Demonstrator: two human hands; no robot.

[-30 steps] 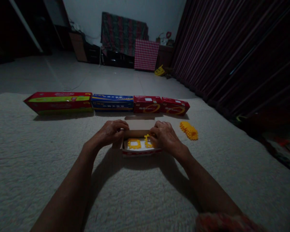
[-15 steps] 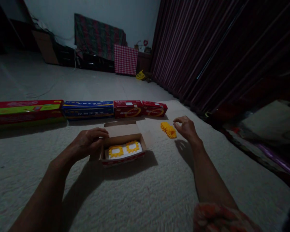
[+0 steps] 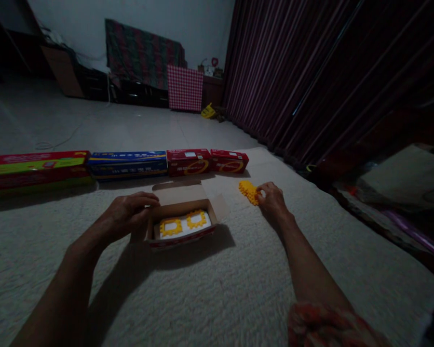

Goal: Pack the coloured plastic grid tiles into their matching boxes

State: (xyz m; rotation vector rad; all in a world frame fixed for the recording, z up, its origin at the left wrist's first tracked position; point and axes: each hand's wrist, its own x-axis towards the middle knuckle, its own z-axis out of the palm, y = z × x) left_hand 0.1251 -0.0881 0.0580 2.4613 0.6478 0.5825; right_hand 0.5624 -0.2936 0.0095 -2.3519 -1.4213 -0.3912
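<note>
An open cardboard box (image 3: 183, 235) lies on the pale mat, holding two yellow toothed frame pieces (image 3: 183, 222) side by side on a white base. My left hand (image 3: 128, 213) curls round the box's left edge and grips it. To the right, a small pile of yellow toothed pieces (image 3: 248, 191) lies on the mat. My right hand (image 3: 271, 200) rests on the pile's right end, fingers pinched on the pieces there.
A row of closed boxes stands beyond: a long red and green one (image 3: 36, 168), a blue one (image 3: 127, 165), two red ones (image 3: 207, 161). A dark striped curtain (image 3: 311, 82) runs along the right. Bedding (image 3: 401, 193) lies at right. Bare floor stretches behind.
My right hand left the box, swung right and came down onto the yellow pile. The second yellow piece now lies flat in the box. The view turned right.
</note>
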